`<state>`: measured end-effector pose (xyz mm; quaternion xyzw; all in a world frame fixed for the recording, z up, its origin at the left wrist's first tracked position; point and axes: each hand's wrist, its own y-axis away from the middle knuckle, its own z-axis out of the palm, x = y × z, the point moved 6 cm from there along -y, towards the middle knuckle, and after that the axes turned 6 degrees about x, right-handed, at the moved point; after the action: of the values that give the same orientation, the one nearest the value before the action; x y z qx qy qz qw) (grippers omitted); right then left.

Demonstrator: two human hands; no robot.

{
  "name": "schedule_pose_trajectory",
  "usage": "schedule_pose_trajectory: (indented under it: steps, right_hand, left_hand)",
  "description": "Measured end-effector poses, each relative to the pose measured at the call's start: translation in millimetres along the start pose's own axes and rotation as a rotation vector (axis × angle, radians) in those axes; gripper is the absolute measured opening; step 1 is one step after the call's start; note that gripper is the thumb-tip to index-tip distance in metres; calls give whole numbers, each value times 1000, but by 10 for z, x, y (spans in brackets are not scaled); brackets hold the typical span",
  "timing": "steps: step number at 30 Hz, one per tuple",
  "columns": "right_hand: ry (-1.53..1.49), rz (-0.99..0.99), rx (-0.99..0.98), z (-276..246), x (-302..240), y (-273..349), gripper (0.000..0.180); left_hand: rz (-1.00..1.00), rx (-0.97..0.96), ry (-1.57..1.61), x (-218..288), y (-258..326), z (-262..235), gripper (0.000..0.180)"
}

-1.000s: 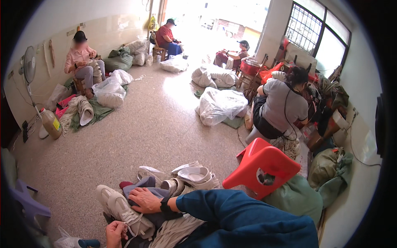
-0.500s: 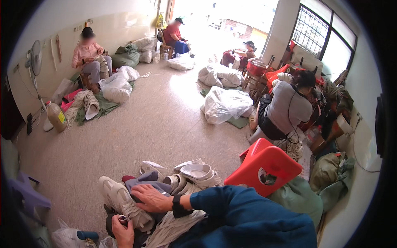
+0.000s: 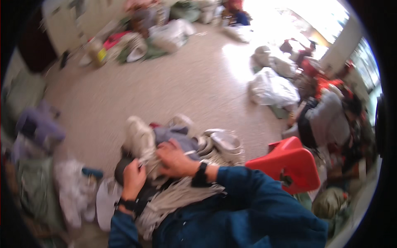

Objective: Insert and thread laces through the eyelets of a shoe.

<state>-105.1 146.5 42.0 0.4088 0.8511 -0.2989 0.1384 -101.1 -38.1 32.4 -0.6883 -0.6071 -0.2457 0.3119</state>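
Off-white lace-up shoes (image 3: 138,134) rest in front of me, blurred by motion. My left hand (image 3: 134,177) is closed at the near side of a shoe, its fingertips pinching something pale and small that I cannot make out. Against the other side of that shoe is my right hand (image 3: 175,159), fingers bent toward the laces; blur hides whether they grip anything. Across my lap lies a thick bundle of cream shoelaces (image 3: 178,202). Grey-purple cloth (image 3: 180,138) sits just beyond my right hand, with more pale shoes (image 3: 225,144) to its right.
A red plastic stool (image 3: 285,165) lies tipped at my right, near a seated person in grey (image 3: 328,120). At left are a purple stool (image 3: 41,128), white plastic bags (image 3: 74,192) and a light sole-shaped piece (image 3: 108,202). White sacks (image 3: 273,89) stand farther off.
The view has tilted down and turned left. My left hand has moved up to the shoe from below it; a small round thing showed in it before. My right hand's flat fingers are now bent.
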Motion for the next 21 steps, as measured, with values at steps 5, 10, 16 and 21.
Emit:
schedule_pose_trajectory:
  steps: [5,10,16,21]
  right_hand:
    - [25,12,-79,64,42,13,64]
    - [-23,54,-140,19,-14,-45,67]
    - [-169,64,24,-219,-113,-174,43]
    - [-212,-26,36,-102,-125,-169,30]
  left_hand:
    - [-53,109,224,11,30,-94,13]
    - [-234,167,425,-189,176,-122,8]
    - [-419,186,661,-196,178,-105,13]
    - [-453,176,818,-97,85,-62,11]
